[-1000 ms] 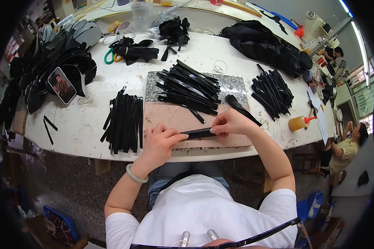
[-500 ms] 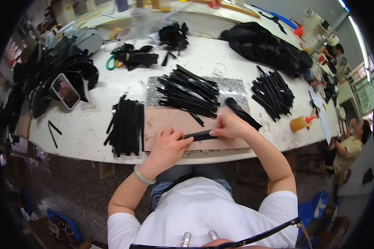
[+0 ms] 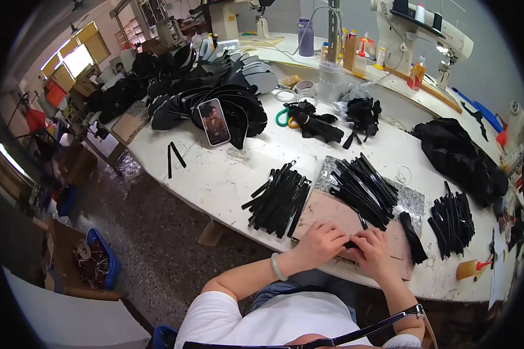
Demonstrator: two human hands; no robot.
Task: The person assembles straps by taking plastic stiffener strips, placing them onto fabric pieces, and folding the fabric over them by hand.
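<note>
Close together over the pinkish board (image 3: 315,210), my left hand (image 3: 325,242) and my right hand (image 3: 371,249) pinch a black strip (image 3: 350,245) between them. Only a short dark part of it shows; the fingers cover the rest. Just beyond my hands, a pile of glossy black strips (image 3: 364,192) lies across the board and a grey speckled slab (image 3: 410,200). Another pile of black strips (image 3: 278,200) rests left of the board. Beside my right hand is a folded black piece (image 3: 412,237).
A third strip pile (image 3: 451,224) and a bottle of amber liquid (image 3: 470,269) are at the right. A lit phone (image 3: 213,122) leans on black pieces at the left. Green-handled scissors (image 3: 282,117) lie under black scraps. Sewing machines (image 3: 425,35) stand at the back.
The view has turned to the left. My hands have come closer together, and the strip that lay stretched between them is now mostly hidden by my fingers.
</note>
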